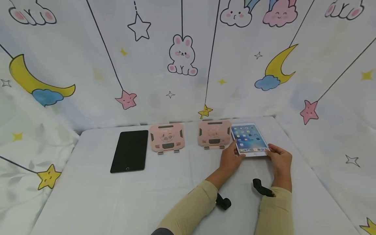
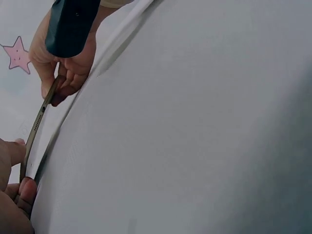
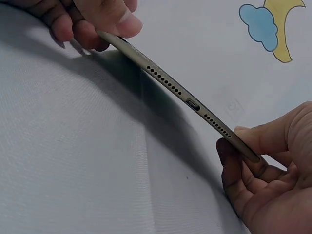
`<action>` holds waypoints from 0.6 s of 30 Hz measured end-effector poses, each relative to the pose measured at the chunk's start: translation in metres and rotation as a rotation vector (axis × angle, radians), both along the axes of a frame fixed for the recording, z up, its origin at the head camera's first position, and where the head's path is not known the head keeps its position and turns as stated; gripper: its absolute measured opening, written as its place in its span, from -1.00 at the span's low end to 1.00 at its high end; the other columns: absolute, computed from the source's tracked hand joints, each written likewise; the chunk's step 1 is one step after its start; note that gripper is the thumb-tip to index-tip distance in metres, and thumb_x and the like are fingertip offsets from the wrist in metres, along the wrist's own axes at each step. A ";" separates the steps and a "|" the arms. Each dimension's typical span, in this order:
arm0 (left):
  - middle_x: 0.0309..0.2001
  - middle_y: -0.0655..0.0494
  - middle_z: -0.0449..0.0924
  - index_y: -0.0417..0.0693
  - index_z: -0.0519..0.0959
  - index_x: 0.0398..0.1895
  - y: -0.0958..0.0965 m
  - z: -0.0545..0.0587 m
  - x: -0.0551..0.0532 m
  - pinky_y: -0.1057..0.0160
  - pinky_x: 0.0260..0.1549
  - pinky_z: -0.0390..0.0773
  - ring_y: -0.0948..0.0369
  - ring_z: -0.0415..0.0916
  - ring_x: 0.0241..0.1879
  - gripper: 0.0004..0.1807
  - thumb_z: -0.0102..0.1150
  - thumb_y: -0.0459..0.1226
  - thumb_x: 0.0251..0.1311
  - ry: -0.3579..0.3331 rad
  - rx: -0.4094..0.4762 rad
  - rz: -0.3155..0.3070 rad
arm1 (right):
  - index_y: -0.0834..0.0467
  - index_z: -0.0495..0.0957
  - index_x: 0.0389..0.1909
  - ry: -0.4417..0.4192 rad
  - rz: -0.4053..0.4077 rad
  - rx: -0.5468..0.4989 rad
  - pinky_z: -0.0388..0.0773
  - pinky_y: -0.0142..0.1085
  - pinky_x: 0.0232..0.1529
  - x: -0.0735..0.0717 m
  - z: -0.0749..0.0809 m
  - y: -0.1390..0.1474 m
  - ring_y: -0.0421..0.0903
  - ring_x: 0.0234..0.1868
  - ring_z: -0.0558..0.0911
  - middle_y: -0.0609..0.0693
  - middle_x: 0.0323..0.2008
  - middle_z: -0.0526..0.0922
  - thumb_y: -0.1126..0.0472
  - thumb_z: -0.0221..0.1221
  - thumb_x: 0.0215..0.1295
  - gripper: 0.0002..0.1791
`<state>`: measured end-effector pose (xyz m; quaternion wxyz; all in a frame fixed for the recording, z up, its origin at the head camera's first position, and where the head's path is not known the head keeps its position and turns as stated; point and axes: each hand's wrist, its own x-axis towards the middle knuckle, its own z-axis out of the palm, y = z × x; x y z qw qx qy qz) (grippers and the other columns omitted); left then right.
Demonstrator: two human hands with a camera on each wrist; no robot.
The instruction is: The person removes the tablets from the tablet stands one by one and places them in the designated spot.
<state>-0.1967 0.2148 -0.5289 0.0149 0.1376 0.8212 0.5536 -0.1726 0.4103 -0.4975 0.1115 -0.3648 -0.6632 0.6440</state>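
Note:
Both hands hold a white-framed tablet point(image 1: 249, 138) by its near corners, its lit screen facing up and covered in app icons. My left hand point(image 1: 230, 159) pinches the left corner; my right hand point(image 1: 280, 160) pinches the right corner, thumb on top and fingers curled beneath. In the right wrist view the tablet's edge point(image 3: 168, 85), with speaker holes and a charging port, stands above the white cloth with a shadow under it. Just left of the tablet lies a pink tablet case point(image 1: 214, 133), its corner close against the tablet's side.
A second pink case point(image 1: 166, 136) lies further left, beside a black tablet point(image 1: 130, 151) with a dark screen. All lie on a white-covered table point(image 1: 117, 202). A printed cloth backdrop point(image 1: 152, 78) rises behind the table and along both sides. Black wrist mounts stick out from both sleeves.

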 end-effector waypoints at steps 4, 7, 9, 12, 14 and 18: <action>-0.05 0.08 0.76 -0.16 0.37 0.47 -0.003 0.000 -0.002 0.44 -0.05 0.59 0.42 0.62 -0.12 -0.20 0.48 -0.23 0.17 0.021 -0.057 -0.013 | 0.13 0.57 0.30 -0.060 0.015 0.096 0.53 -0.66 -0.17 -0.004 -0.004 -0.002 -0.36 -0.05 0.60 -0.37 -0.31 0.67 0.34 0.34 0.28 -0.46; -0.08 0.09 0.77 -0.14 0.44 0.42 -0.003 0.002 -0.002 0.41 -0.05 0.58 0.37 0.61 -0.11 -0.23 0.51 -0.22 0.12 0.039 -0.118 0.000 | 0.08 0.59 0.29 -0.111 0.026 0.208 0.56 -0.55 0.10 -0.005 -0.007 -0.005 -0.25 0.19 0.58 -0.22 -0.03 0.76 0.22 0.33 0.32 -0.50; -0.12 0.10 0.77 -0.12 0.49 0.38 -0.002 0.002 -0.001 0.39 -0.07 0.58 0.37 0.58 -0.15 -0.27 0.53 -0.21 0.10 0.046 -0.141 0.022 | 0.07 0.59 0.29 -0.133 0.030 0.269 0.54 -0.43 0.23 -0.006 -0.009 -0.006 -0.17 0.31 0.54 -0.11 0.17 0.71 0.16 0.32 0.34 -0.51; -0.17 0.12 0.77 -0.09 0.55 0.32 0.000 0.002 0.001 0.30 0.08 0.59 0.38 0.55 -0.20 -0.30 0.56 -0.20 0.06 0.052 -0.148 0.066 | 0.07 0.60 0.28 -0.139 0.037 0.349 0.53 -0.32 0.26 -0.007 -0.012 -0.008 -0.08 0.37 0.52 0.03 0.28 0.63 0.13 0.30 0.35 -0.53; -0.18 0.13 0.78 -0.07 0.59 0.29 0.003 0.001 0.002 0.23 0.20 0.56 0.37 0.55 -0.19 -0.32 0.57 -0.20 0.04 0.056 -0.155 0.087 | 0.08 0.61 0.27 -0.140 0.048 0.403 0.52 -0.27 0.27 -0.008 -0.014 -0.008 -0.04 0.36 0.53 0.07 0.27 0.63 0.11 0.28 0.36 -0.54; -0.08 0.10 0.79 -0.05 0.63 0.24 0.006 0.002 0.005 0.20 0.28 0.53 0.29 0.63 -0.04 -0.37 0.58 -0.23 0.03 0.069 -0.175 0.097 | 0.12 0.61 0.26 -0.124 0.081 0.521 0.45 -0.08 0.35 -0.006 -0.017 -0.006 0.06 0.34 0.55 0.13 0.20 0.66 0.13 0.25 0.37 -0.55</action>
